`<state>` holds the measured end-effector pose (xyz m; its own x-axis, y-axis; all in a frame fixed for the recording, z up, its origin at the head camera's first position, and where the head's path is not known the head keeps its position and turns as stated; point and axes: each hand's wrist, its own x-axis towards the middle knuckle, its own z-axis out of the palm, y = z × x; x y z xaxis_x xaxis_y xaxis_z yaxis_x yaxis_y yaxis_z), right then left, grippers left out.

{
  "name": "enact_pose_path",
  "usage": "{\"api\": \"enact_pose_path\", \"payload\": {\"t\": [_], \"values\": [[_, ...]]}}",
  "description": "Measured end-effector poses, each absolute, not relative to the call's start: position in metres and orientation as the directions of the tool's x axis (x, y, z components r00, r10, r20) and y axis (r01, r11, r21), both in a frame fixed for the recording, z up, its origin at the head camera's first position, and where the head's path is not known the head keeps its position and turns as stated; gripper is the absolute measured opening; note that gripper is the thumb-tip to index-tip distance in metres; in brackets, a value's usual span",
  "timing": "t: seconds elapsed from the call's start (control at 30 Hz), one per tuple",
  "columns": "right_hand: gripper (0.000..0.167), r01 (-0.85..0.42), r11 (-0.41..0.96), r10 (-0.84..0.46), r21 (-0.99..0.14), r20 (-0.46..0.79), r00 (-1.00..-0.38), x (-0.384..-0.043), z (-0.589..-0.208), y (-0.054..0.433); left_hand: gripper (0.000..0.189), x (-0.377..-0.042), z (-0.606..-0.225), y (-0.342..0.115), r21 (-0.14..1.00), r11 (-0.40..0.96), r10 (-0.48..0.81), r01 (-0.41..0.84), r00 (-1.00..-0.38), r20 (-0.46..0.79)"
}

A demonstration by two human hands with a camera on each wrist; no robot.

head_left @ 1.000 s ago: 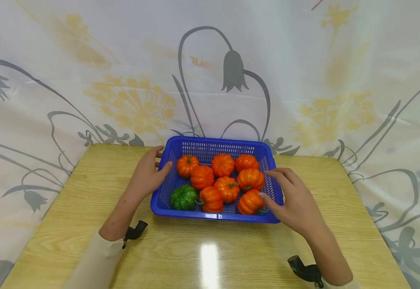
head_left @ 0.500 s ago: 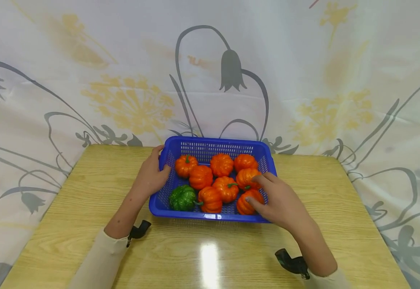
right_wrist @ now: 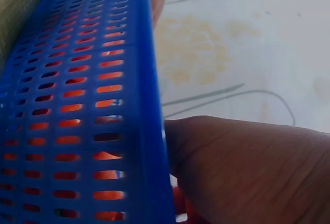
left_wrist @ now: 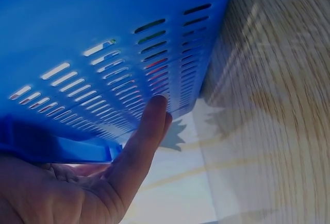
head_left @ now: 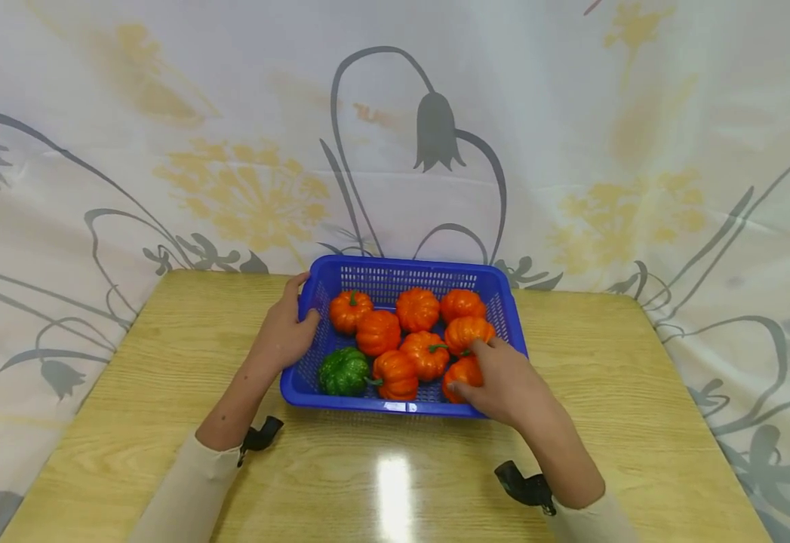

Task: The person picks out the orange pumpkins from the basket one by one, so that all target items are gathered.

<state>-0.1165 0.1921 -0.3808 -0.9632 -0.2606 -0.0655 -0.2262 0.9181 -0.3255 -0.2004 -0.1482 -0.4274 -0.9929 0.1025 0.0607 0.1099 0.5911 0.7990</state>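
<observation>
A blue plastic basket [head_left: 361, 405] with slotted walls holds several small orange pumpkins [head_left: 378, 332] and one green pumpkin [head_left: 344, 372]. My left hand [head_left: 282, 332] grips the basket's left rim, thumb over the inside. In the left wrist view its fingers [left_wrist: 142, 149] lie against the outer wall, under the rim. My right hand [head_left: 506, 381] reaches over the right rim and holds the front-right orange pumpkin [head_left: 459, 377], thumb at its near side and fingers behind it. The hand covers that pumpkin's right part. In the right wrist view, the basket wall [right_wrist: 93, 100] hides the fingertips.
The basket stands at the back of a wood-grain table [head_left: 340, 483]. Behind it hangs a pale cloth [head_left: 395, 188] with flower prints. Another orange pumpkin [head_left: 468, 333] sits just behind the held one. Black wrist mounts [head_left: 527, 486] jut out from both forearms.
My right hand has moved left, from beside the right rim into the basket, and its fingers have closed round the front-right pumpkin. The left hand has settled on the left rim.
</observation>
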Motion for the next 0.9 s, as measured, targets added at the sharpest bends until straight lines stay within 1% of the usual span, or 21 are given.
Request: {"api": "enact_pose_path", "payload": {"t": [0.2,0.4,0.57,0.9], "values": [[0.057,-0.142,0.922,-0.21,-0.36,-0.157,-0.965,-0.121,-0.384,0.191,0.068,-0.2,-0.428,-0.149,0.804,0.585,0.108,0.109,-0.993,0.056],[0.06,-0.081,0.91,-0.171,-0.408,-0.191,-0.967,-0.124,-0.389,0.19,0.068,-0.2,-0.428,-0.148,0.807,0.583,0.111,0.093,-0.993,0.034],[0.06,-0.088,0.903,-0.174,-0.42,-0.171,-0.97,-0.124,-0.39,0.19,0.069,-0.2,-0.428,-0.148,0.803,0.59,0.108,0.087,-0.994,0.029],[0.061,-0.156,0.884,-0.206,-0.44,-0.068,-0.976,-0.12,-0.38,0.195,0.069,-0.199,-0.427,-0.149,0.806,0.585,0.118,0.095,-0.992,0.031]]}}
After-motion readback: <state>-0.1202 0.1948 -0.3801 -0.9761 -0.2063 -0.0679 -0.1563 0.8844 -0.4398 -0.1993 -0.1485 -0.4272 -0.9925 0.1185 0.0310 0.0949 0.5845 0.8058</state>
